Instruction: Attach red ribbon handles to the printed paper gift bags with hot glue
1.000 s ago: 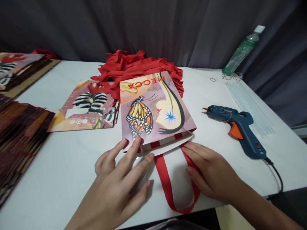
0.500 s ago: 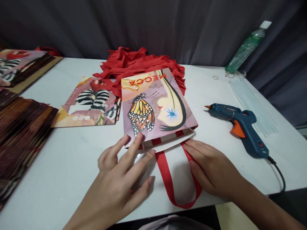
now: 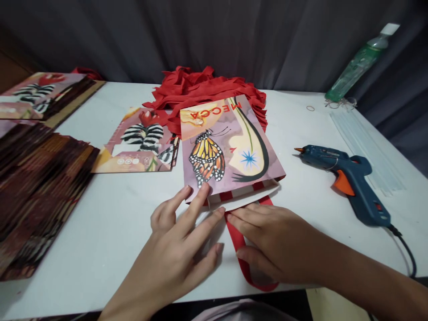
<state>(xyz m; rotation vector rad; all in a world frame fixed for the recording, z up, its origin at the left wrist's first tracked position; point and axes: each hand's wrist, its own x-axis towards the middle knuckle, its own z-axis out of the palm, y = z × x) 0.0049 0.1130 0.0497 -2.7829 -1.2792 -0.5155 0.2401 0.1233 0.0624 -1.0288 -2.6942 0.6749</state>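
A flat paper gift bag (image 3: 227, 151) printed with a butterfly and the word MECCA lies in front of me on the white table (image 3: 110, 214). Its red ribbon handle (image 3: 239, 243) loops toward the near edge. My left hand (image 3: 182, 243) lies flat with fingers spread, fingertips on the bag's near left corner. My right hand (image 3: 274, 243) rests flat over the handle, fingers stretched left toward the ribbon's left end at the bag's opening.
A blue hot-glue gun (image 3: 347, 180) with its cord lies to the right, clear glue sticks (image 3: 364, 147) and a green bottle (image 3: 361, 60) behind it. A pile of red ribbons (image 3: 203, 87) sits behind the bag. More flat printed bags (image 3: 140, 142) and stacks (image 3: 36, 178) are on the left.
My right hand has slid left across the handle, from its right strap to the left one. The left hand has stayed on the bag's corner. The view has shifted a little.
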